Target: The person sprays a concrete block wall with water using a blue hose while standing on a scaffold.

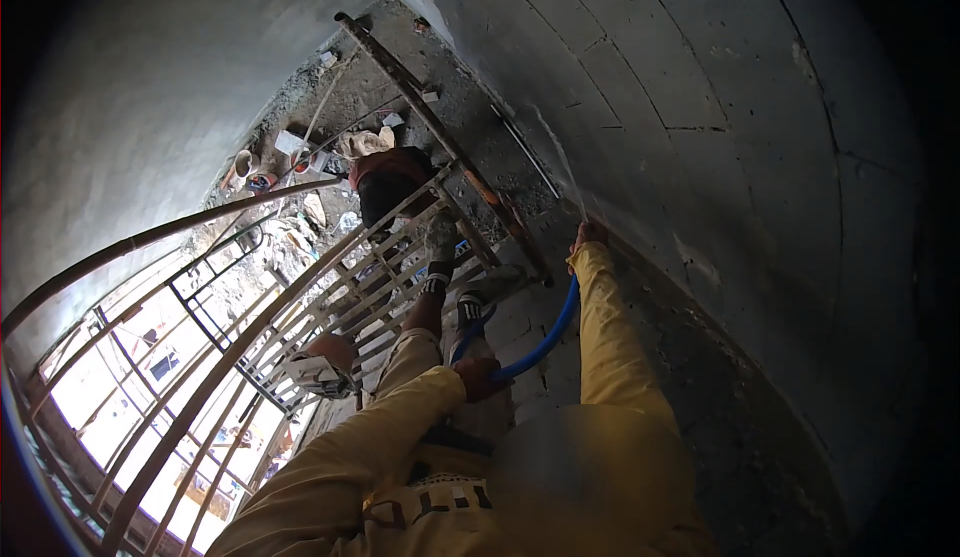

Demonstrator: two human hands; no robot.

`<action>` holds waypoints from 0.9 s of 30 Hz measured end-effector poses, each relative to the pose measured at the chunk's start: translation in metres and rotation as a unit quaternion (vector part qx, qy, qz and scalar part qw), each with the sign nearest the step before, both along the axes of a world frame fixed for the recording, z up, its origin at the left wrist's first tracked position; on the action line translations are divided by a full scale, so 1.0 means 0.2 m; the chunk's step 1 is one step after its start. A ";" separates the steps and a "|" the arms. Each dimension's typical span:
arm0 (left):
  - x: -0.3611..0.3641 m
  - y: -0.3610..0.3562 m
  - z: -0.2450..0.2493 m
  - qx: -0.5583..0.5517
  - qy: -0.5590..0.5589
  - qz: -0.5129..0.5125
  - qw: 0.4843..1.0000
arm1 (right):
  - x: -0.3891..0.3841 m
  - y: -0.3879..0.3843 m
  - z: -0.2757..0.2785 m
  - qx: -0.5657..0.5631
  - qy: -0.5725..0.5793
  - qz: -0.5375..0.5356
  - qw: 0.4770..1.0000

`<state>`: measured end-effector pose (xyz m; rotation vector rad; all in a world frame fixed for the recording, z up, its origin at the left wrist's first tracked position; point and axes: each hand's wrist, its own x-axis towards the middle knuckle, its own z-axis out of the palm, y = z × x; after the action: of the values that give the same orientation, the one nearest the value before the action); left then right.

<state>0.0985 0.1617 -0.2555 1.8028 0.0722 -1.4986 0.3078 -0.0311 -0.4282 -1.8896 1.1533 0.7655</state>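
Observation:
My right hand (588,235) is closed around the end of a blue hose (552,335), held out close to the grey wall (680,127). A thin pale streak, which looks like water, runs from the hose end along the wall. Lower and nearer my body, my left hand (483,379) is wrapped round the same hose. Between the two hands the hose hangs in a curve, and more of it passes down by my legs. The hose tip is mostly hidden by my right fingers.
My feet are on a slatted metal scaffold platform (375,292), with a rusty pole (440,137) beyond. A person (392,182) bends below. Buckets (243,165) and rubble lie on the floor. A bucket-like container (325,362) sits at left, near long curved bars and a bright opening.

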 end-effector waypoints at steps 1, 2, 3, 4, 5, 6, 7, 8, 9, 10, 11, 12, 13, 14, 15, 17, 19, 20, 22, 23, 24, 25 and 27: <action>0.00 0.00 0.00 0.002 -0.007 -0.002 1.000 | 0.00 0.00 0.01 0.002 0.000 -0.012 1.000; 0.00 0.00 0.00 0.002 -0.009 -0.001 1.000 | 0.00 0.00 0.02 0.004 0.000 -0.025 1.000; 0.00 0.01 0.00 0.003 -0.011 0.000 1.000 | 0.01 0.02 0.07 0.011 -0.006 -0.042 0.999; 0.00 0.02 0.01 0.004 -0.012 0.000 1.000 | 0.02 0.04 0.11 0.019 -0.011 -0.058 0.998; -0.01 0.02 0.00 0.003 -0.016 0.001 1.000 | 0.03 0.07 0.15 0.023 -0.013 -0.057 0.998; -0.03 0.02 -0.01 0.001 -0.020 0.002 1.000 | 0.04 0.09 0.19 0.026 -0.016 -0.056 0.998; -0.04 0.02 -0.03 -0.001 -0.024 0.002 1.000 | 0.04 0.11 0.21 0.029 -0.018 -0.055 0.998; -0.06 0.01 -0.05 0.003 -0.027 0.007 1.000 | 0.04 0.10 0.18 0.034 -0.007 -0.029 0.999; -0.09 0.00 -0.06 0.008 -0.030 0.012 0.999 | 0.04 0.08 0.12 0.040 0.005 -0.003 0.999; -0.09 0.01 -0.06 0.013 -0.032 0.017 0.999 | 0.04 0.08 0.10 0.046 0.016 0.024 0.999; -0.10 0.01 -0.07 0.012 -0.027 0.018 0.999 | 0.04 0.08 0.08 0.053 0.012 0.012 0.998; -0.08 0.01 -0.06 0.011 -0.022 0.019 1.000 | 0.05 0.10 0.09 0.059 0.009 0.001 0.998; -0.07 0.02 -0.04 0.010 -0.017 0.019 1.000 | 0.05 0.11 0.11 0.066 0.005 -0.011 0.998; -0.06 0.02 -0.03 0.011 -0.011 0.015 1.000 | 0.06 0.13 0.13 0.060 0.009 -0.012 0.998; -0.05 0.03 -0.02 0.012 -0.006 0.011 1.000 | 0.06 0.14 0.15 0.055 0.012 -0.012 0.998; -0.04 0.03 -0.02 0.012 0.001 0.006 1.000 | 0.07 0.17 0.18 0.048 0.013 -0.004 0.999; -0.04 0.04 -0.01 0.009 0.004 0.003 1.000 | 0.06 0.18 0.18 0.045 0.009 0.012 0.999; -0.03 0.04 -0.01 0.003 0.001 0.007 1.000 | 0.05 0.19 0.17 0.044 0.000 0.020 0.999; -0.02 0.05 0.02 -0.008 -0.003 0.015 1.000 | 0.06 0.21 0.17 0.041 -0.018 0.038 0.998; -0.03 0.05 0.01 -0.010 -0.008 0.021 1.000 | 0.06 0.22 0.18 0.054 -0.036 0.029 0.997; -0.05 0.05 -0.01 -0.012 -0.014 0.027 0.999 | 0.07 0.24 0.20 0.068 -0.055 0.020 0.996; -0.07 0.04 -0.03 -0.014 -0.020 0.033 0.999 | 0.08 0.28 0.25 0.082 -0.074 0.011 0.994; -0.10 0.03 -0.08 -0.004 -0.019 0.048 0.999 | 0.15 0.36 0.41 0.107 -0.086 0.010 0.990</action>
<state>0.0784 0.1667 -0.2721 1.7952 0.1302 -1.3951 0.3375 0.0409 -0.3472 -1.7524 0.9091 0.6940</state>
